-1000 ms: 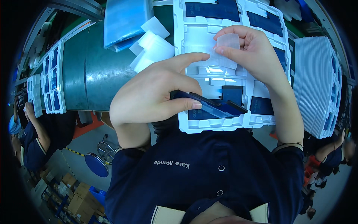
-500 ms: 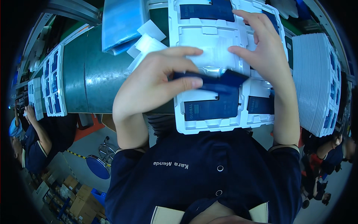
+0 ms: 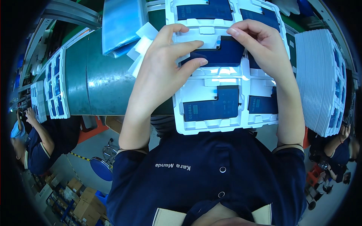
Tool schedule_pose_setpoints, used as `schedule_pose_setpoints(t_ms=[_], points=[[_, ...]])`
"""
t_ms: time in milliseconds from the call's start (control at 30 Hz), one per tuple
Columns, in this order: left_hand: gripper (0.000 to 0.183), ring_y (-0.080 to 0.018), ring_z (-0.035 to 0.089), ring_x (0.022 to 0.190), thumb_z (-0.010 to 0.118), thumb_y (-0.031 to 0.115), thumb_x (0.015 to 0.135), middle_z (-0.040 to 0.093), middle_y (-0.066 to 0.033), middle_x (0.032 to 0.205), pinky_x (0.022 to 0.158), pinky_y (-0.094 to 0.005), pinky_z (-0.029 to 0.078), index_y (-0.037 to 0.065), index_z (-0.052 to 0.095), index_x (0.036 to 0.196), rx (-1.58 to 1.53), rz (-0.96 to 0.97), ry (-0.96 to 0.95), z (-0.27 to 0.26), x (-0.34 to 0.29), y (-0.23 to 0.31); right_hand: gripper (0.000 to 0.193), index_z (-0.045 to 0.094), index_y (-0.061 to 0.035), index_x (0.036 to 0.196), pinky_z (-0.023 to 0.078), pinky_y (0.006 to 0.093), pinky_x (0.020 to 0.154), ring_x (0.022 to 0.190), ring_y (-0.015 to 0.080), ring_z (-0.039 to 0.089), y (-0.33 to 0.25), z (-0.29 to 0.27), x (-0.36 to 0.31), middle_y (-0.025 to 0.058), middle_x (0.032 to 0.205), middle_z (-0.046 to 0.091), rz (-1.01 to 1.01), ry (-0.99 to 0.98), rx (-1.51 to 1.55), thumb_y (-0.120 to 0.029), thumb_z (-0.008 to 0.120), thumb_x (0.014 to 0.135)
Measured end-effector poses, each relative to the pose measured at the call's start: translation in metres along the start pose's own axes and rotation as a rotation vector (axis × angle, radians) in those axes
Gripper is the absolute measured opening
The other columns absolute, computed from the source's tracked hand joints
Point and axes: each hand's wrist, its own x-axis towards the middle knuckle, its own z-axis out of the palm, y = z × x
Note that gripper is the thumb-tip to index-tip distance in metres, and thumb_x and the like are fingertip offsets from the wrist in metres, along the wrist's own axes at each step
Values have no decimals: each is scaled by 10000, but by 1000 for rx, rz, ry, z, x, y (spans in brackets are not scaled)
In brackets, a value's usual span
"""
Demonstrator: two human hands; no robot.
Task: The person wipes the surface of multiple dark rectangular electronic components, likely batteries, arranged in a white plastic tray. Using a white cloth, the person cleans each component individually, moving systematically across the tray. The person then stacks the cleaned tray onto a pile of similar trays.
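A dark L-shaped battery [image 3: 215,57] lies in a middle-row pocket of the white plastic tray [image 3: 244,90]. My left hand [image 3: 166,62] is over its left end, fingers spread, with the thumb across the battery's face. My right hand [image 3: 260,47] is at the battery's upper right corner, thumb and fingertips pressed together; what they pinch, if anything, is hidden. Other batteries fill nearby pockets, one [image 3: 211,103] below and another [image 3: 205,11] above. My right hand partly covers a battery in the right column.
White slips [image 3: 143,44] lie left of the tray, beside blue-tinted plastic sleeves [image 3: 122,26]. A tall stack of white trays [image 3: 318,83] stands at right. Filled trays [image 3: 56,84] are across the green tabletop [image 3: 102,75]. Other people work at both sides.
The battery that my left hand held above the tray is now down in the pocket. My left fingers have spread; my right thumb and fingers have come together. The tray has shifted slightly left.
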Motion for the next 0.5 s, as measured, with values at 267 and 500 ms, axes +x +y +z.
schedule_pose_setpoints(t_ms=[267, 500], points=[[336, -246, 600, 1028, 630, 154, 879, 583, -175, 1179, 856, -341, 481, 5, 583, 1176, -642, 45, 164, -8, 19, -16, 296, 681, -87, 1069, 437, 296, 854, 1028, 233, 544, -22, 19, 4, 88, 1063, 596, -350, 259, -566, -181, 719, 791], [466, -206, 546, 897, 508, 4, 811, 521, -178, 1118, 804, -337, 473, -17, 402, 1264, -1694, -228, 347, -5, 50, 15, 514, 518, 19, 1181, 481, 276, 822, 926, 133, 583, -48, 44, 19, 92, 989, 588, 320, -124, 762, -301, 725, 836]])
